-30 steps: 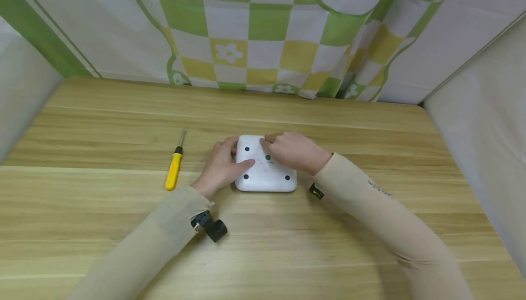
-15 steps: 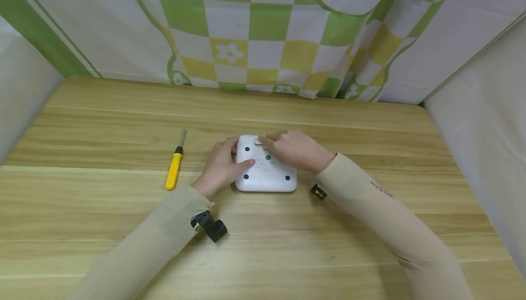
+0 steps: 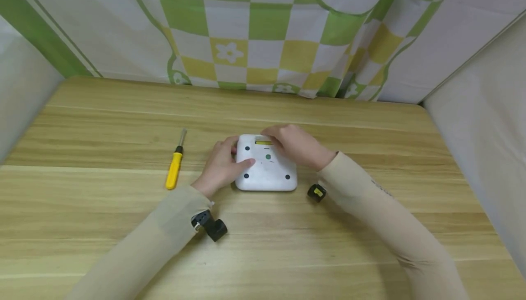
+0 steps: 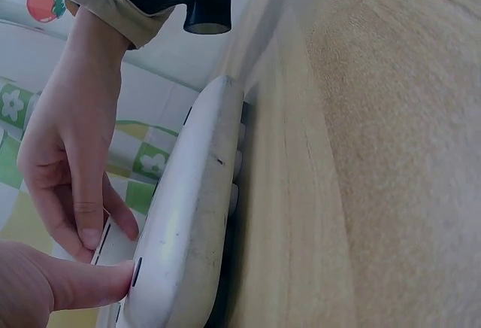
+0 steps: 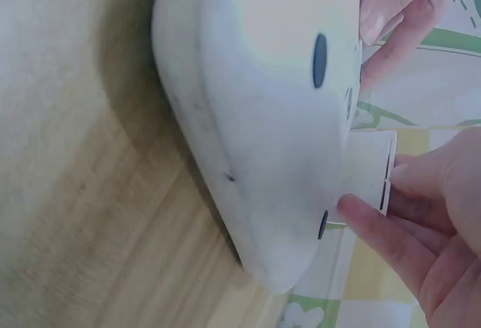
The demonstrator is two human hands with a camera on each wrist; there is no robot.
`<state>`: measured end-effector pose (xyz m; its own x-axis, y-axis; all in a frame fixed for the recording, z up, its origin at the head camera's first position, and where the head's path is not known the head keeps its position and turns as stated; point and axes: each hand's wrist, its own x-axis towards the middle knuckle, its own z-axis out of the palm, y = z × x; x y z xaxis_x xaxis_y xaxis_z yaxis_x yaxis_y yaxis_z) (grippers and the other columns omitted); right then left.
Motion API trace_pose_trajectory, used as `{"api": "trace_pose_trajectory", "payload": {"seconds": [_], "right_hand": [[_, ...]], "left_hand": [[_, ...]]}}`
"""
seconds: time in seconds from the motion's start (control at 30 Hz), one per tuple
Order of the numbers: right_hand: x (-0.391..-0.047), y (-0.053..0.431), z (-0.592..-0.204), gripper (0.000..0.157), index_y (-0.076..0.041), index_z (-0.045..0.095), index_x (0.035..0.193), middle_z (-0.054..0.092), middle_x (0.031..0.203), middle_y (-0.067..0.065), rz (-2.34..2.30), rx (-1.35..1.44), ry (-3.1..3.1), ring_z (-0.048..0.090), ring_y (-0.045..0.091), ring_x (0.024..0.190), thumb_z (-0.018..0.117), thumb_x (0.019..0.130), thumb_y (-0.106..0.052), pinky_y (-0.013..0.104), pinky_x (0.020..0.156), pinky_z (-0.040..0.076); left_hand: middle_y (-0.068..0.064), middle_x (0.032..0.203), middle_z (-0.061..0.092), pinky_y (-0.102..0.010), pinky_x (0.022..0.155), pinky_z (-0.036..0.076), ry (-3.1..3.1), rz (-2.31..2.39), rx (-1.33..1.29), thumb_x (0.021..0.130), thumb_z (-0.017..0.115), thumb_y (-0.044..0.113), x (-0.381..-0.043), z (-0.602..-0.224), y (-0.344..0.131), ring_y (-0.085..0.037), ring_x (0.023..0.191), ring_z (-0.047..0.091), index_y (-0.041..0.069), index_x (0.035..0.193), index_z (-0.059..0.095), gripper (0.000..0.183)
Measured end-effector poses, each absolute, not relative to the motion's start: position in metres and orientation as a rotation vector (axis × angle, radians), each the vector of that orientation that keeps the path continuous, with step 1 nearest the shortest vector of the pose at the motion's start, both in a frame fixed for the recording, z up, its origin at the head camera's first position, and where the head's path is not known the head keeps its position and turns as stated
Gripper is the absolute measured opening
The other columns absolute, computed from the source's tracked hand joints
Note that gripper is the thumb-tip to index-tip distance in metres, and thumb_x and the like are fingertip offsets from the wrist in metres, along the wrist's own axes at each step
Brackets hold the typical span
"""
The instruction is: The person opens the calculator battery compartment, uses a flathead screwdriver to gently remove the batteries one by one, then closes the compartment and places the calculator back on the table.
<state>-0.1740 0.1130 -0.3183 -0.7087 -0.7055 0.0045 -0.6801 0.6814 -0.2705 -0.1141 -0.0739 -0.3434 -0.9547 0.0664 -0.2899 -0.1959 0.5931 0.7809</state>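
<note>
A white rounded plastic device [image 3: 267, 172] lies with its dark-footed underside up on the wooden table. Button-like bumps [image 4: 237, 164] show below its edge in the left wrist view. My left hand [image 3: 222, 163] grips its left side, thumb on top and fingers at the far edge. Near the far edge, an open battery compartment shows a yellow battery [image 3: 263, 143]. My right hand [image 3: 297, 147] pinches a flat white battery cover [image 5: 368, 170] between thumb and fingers, raised on edge above the device. In the head view, the hand hides the cover.
A yellow-handled screwdriver [image 3: 174, 167] lies left of the device, tip pointing away. Black wrist cameras, one on the left sleeve [image 3: 213, 228] and one by the right [image 3: 317, 192], hang near the table [image 3: 263, 250]. A checked curtain [image 3: 267, 39] closes off the back.
My right hand has lifted the battery cover off and moved slightly up and right, exposing the yellow battery. My left hand stays on the device.
</note>
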Motion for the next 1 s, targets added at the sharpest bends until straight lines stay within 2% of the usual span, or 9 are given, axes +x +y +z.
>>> {"api": "trace_pose_trajectory", "payload": {"seconds": [0.3,0.73,1.0], "right_hand": [[-0.1767,0.1131,-0.3224,0.026,-0.001,0.064,0.119,0.069,0.112,0.013,-0.533,-1.090,2.782,0.067,0.019,0.092,0.054,0.097,-0.011,0.032,0.082,0.055],[-0.1739,0.1112,-0.3225,0.023,-0.004,0.067,0.116,0.070,0.112,0.011,-0.435,-1.063,2.890,0.068,0.023,0.098,0.056,0.096,-0.011,0.036,0.084,0.054],[-0.1720,0.1123,-0.3259,0.021,-0.004,0.069,0.111,0.071,0.107,0.010,-0.427,-1.130,2.965,0.068,0.023,0.096,0.057,0.094,-0.007,0.036,0.082,0.055]], "left_hand": [[-0.019,0.121,0.047,-0.035,0.084,0.043,2.538,1.292,-0.099,0.091,0.066,0.024,-0.1142,-0.3432,-0.0739,-0.027,0.103,0.046,0.002,0.147,0.031,0.070],[-0.018,0.121,0.046,-0.035,0.084,0.043,2.528,1.289,-0.111,0.091,0.065,0.023,-0.1139,-0.3436,-0.0737,-0.027,0.103,0.046,0.002,0.148,0.030,0.070],[-0.018,0.120,0.046,-0.034,0.083,0.043,2.527,1.299,-0.110,0.091,0.065,0.023,-0.1139,-0.3445,-0.0736,-0.027,0.102,0.046,0.002,0.147,0.031,0.069]]}}
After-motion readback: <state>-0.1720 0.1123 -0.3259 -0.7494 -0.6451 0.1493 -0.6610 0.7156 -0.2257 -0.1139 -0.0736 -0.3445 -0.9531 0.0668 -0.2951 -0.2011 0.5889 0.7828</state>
